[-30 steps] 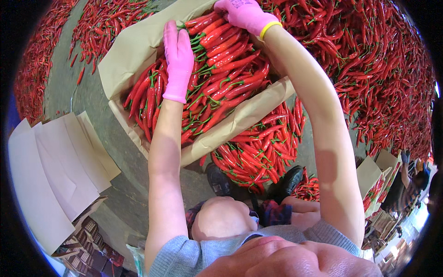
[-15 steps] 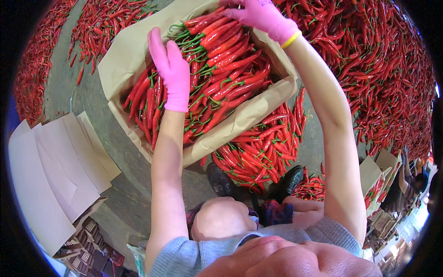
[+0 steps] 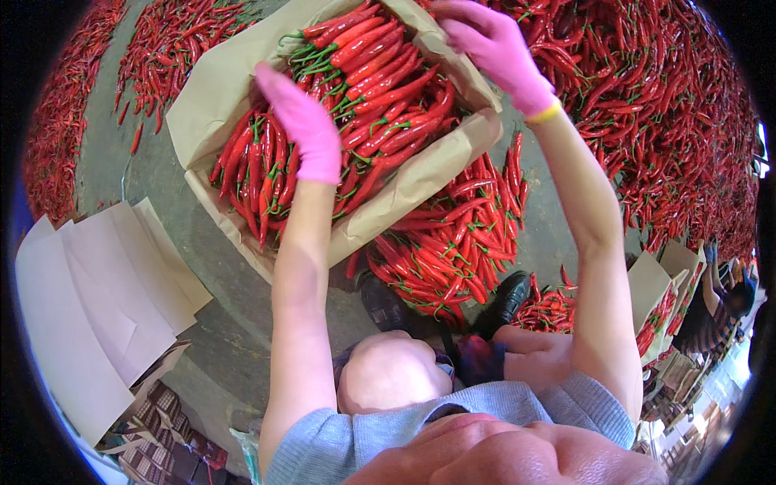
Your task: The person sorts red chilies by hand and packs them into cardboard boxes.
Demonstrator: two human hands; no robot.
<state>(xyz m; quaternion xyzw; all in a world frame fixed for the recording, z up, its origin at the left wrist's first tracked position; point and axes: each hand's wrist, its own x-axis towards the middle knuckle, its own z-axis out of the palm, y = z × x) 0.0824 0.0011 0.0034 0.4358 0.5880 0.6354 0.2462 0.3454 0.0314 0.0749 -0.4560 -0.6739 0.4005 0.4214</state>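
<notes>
Red chilli peppers (image 3: 386,77) with green stems lie in neat rows inside a paper-lined box (image 3: 432,182). Over the left part of these rows is my left hand (image 3: 305,128) in a pink glove, its fingers stretched flat and nothing seen in it. My right hand (image 3: 499,58), gloved in pink with a yellow cuff, is at the box's far right wall. Its fingers are extended and slightly apart around the paper rim, and no pepper shows in it. Whether the fingertips press on the wall is hard to tell.
A loose chilli heap (image 3: 453,259) lies between the box and my shoes (image 3: 386,303). A big chilli pile (image 3: 663,121) fills the right side. More chillies (image 3: 182,48) lie at the far left. Flat cardboard sheets (image 3: 105,283) stand at left, filled boxes (image 3: 659,299) at right.
My right hand has moved right, off the peppers to the box's far right wall. My left hand has dropped slightly nearer. The box has shifted a little to the left and away.
</notes>
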